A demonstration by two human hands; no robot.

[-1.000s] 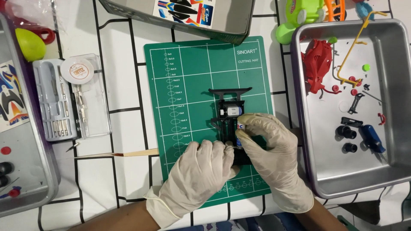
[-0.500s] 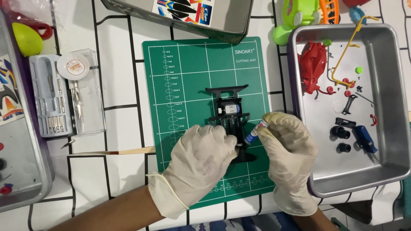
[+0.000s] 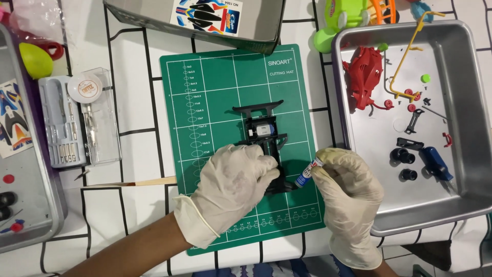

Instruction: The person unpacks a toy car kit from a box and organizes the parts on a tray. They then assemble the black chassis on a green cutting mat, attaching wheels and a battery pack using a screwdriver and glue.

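A black toy-car chassis (image 3: 262, 134) lies flat on a green cutting mat (image 3: 215, 82), its far end with the small grey motor block pointing away from the person and its near end hidden under the left hand (image 3: 233, 187). That gloved hand rests on the chassis with its fingers (image 3: 264, 166) curled down over the near part, pressing it to the mat. Just to the right of those fingers, the right hand (image 3: 348, 197), also gloved, pinches a small blue-and-white battery (image 3: 307, 173) between thumb and forefinger; the battery is tilted, its lower end close beside the near end of the chassis, though whether the two touch cannot be told.

To the left of the left hand's fingers a thin wooden stick (image 3: 136, 182) lies across the edge of the mat onto the white table (image 3: 138, 113) with its black line pattern. Further left sits a clear case of small screwdrivers (image 3: 77, 123), a round tape measure on top of it.

Beyond the right hand's fingers, to the right, a metal tray (image 3: 461, 154) holds a red car body (image 3: 365, 82), a yellow parts frame (image 3: 405, 66), two black wheels (image 3: 405, 164) and a blue piece (image 3: 435, 163). Ahead of the fingers, past the far edge of the mat, another metal tray (image 3: 256, 31) carries a sticker sheet (image 3: 207, 15).
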